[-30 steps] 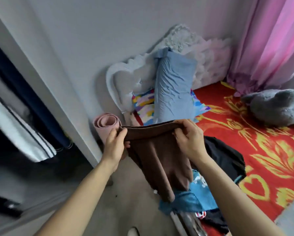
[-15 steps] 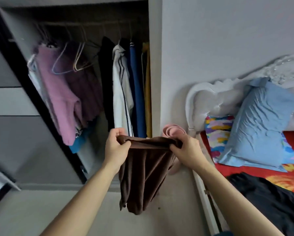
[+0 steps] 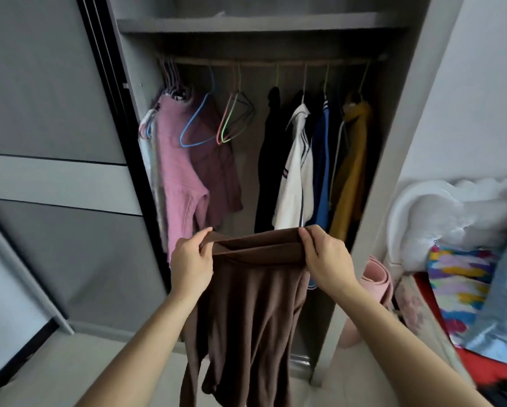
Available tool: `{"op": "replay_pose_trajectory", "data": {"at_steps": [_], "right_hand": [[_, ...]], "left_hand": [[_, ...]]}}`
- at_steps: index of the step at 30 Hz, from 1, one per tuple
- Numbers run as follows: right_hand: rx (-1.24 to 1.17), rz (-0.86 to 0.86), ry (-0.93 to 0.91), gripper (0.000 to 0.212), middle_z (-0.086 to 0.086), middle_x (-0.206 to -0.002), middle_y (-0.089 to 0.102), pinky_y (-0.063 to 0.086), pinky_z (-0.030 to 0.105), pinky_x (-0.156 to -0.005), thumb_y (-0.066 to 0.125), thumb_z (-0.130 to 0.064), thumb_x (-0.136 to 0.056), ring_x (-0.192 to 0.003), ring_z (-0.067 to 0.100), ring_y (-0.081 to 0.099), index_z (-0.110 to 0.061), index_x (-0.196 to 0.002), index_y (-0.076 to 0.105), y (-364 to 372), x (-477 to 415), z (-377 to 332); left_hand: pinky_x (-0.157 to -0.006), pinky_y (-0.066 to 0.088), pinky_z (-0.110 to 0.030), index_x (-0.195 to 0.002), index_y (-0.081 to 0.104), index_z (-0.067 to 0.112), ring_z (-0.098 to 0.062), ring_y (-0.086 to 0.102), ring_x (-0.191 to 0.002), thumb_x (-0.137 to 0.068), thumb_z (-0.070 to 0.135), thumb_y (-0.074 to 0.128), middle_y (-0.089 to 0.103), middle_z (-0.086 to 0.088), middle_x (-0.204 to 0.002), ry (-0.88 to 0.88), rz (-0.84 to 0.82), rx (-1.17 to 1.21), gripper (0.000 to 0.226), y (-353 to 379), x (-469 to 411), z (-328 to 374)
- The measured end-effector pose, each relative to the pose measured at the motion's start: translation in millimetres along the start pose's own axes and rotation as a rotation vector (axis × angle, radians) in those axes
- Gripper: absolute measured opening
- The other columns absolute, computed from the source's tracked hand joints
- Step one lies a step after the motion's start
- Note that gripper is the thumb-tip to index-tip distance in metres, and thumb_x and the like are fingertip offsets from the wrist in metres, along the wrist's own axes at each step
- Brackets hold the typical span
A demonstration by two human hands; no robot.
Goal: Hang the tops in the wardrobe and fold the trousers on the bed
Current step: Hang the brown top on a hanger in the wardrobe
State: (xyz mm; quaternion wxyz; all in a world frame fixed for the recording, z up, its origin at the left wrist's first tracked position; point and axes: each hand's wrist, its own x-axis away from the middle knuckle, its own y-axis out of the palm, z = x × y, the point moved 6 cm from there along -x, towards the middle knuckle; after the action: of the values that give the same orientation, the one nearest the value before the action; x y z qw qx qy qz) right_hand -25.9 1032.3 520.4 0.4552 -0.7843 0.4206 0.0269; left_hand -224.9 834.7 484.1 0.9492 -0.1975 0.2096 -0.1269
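Left hand [image 3: 191, 264] and right hand [image 3: 328, 259] each pinch top edge of brown knit garment [image 3: 246, 312], stretched taut before open grey wardrobe [image 3: 264, 24]; rest hangs down.

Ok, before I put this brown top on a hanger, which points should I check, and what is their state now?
1. Wardrobe open, rail in view: ok.
2. Left hand and right hand both grip the brown top at its upper edge: ok.
3. Empty hanger on the rail: ok, the blue hanger carries nothing.
4. A hand free to take it: not ok, both hands are occupied.
5. Room on the rail between the pink top and the black garment: ok.
6. Held edge is the neck, not the hem: cannot tell.
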Motion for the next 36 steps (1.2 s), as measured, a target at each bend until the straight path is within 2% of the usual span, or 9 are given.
{"op": "replay_pose_trajectory", "data": {"at_steps": [4, 9, 14, 17, 20, 24, 27, 33, 36], "right_hand": [[0.119, 0.046, -0.023, 0.026, -0.013, -0.07, 0.056, 0.026, 0.016, -0.049, 0.037, -0.046, -0.105, -0.056, 0.001, 0.047, -0.031, -0.089, 0.052, 32, -34, -5], [0.109, 0.065, -0.05, 0.036, 0.001, -0.081, 0.062, 0.046, 0.038, -0.065, 0.034, -0.044, -0.106, -0.077, 0.023, 0.06, -0.022, -0.102, 0.061, 91, -97, -9], [-0.261, -0.006, 0.034, 0.037, -0.001, -0.064, 0.054, 0.037, 0.038, -0.063, 0.042, -0.036, -0.106, -0.068, 0.024, 0.056, -0.016, -0.075, 0.044, 152, -182, -9], [-0.388, -0.037, 0.052, 0.041, -0.003, -0.06, 0.052, 0.034, 0.034, -0.061, 0.047, -0.037, -0.104, -0.061, 0.009, 0.051, -0.014, -0.07, 0.045, 178, -234, -14], [-0.43, -0.052, 0.027, 0.042, -0.004, -0.06, 0.052, 0.038, 0.031, -0.062, 0.049, -0.04, -0.103, -0.061, 0.006, 0.052, -0.013, -0.07, 0.048, 195, -280, -20], [-0.462, -0.057, 0.065, 0.042, -0.005, -0.062, 0.06, 0.044, 0.029, -0.063, 0.05, -0.043, -0.102, -0.063, 0.004, 0.058, -0.017, -0.07, 0.057, 214, -316, -18], [-0.519, 0.023, 0.1, 0.038, -0.011, -0.058, 0.062, 0.039, 0.017, -0.052, 0.05, -0.044, -0.102, -0.053, 0.001, 0.056, -0.025, -0.072, 0.063, 215, -340, -18], [-0.596, 0.224, 0.166, 0.043, -0.009, -0.088, 0.069, 0.053, 0.038, -0.088, 0.046, -0.062, -0.093, -0.089, 0.013, 0.066, -0.027, -0.096, 0.07, 196, -393, -43], [-0.548, 0.217, 0.204, 0.062, -0.006, -0.082, 0.069, 0.054, 0.037, -0.088, 0.041, -0.078, -0.083, -0.086, 0.012, 0.067, -0.024, -0.092, 0.07, 194, -417, -67]], "left_hand": [[-0.047, 0.058, -0.034, -0.118, 0.068, 0.017, -0.011, 0.068, -0.056, -0.1, 0.018, 0.051, 0.071, -0.004, -0.083, -0.041, -0.054, 0.06, 0.025, 5, -43, -13], [-0.047, 0.054, -0.023, -0.11, 0.07, 0.017, -0.026, 0.07, -0.088, -0.098, 0.01, 0.054, 0.067, -0.01, -0.106, -0.334, 0.038, 0.469, 0.021, 17, -116, -41], [-0.055, 0.046, -0.026, -0.087, 0.065, 0.023, -0.016, 0.058, -0.066, -0.098, 0.011, 0.053, 0.064, -0.001, -0.083, -0.5, 0.052, 0.587, 0.021, 33, -206, -43], [-0.07, 0.051, -0.025, -0.086, 0.068, 0.022, -0.011, 0.063, -0.077, -0.095, 0.012, 0.059, 0.069, 0.004, -0.086, -0.321, 0.059, 0.458, 0.016, 34, -257, -32], [-0.071, 0.046, -0.006, -0.095, 0.071, 0.023, 0.01, 0.062, -0.075, -0.094, 0.017, 0.062, 0.07, 0.018, -0.082, -0.062, 0.065, 0.298, 0.011, 33, -299, -18], [-0.075, 0.049, -0.016, -0.084, 0.073, 0.029, 0.006, 0.061, -0.076, -0.092, 0.024, 0.061, 0.071, 0.021, -0.079, 0.029, 0.084, 0.262, 0.015, 42, -336, -25], [-0.071, 0.046, -0.008, -0.081, 0.071, 0.033, 0.01, 0.061, -0.074, -0.089, 0.018, 0.057, 0.072, 0.023, -0.081, 0.065, 0.072, 0.311, 0.022, 53, -360, -30], [-0.061, 0.044, -0.008, -0.077, 0.067, 0.024, 0.006, 0.053, -0.06, -0.09, 0.014, 0.055, 0.066, 0.018, -0.068, 0.051, -0.001, 0.305, 0.021, 71, -403, -58], [-0.051, 0.037, -0.011, -0.07, 0.06, 0.016, 0.002, 0.041, -0.052, -0.091, 0.014, 0.056, 0.053, 0.018, -0.057, 0.053, -0.037, 0.339, 0.021, 73, -418, -70]]}}
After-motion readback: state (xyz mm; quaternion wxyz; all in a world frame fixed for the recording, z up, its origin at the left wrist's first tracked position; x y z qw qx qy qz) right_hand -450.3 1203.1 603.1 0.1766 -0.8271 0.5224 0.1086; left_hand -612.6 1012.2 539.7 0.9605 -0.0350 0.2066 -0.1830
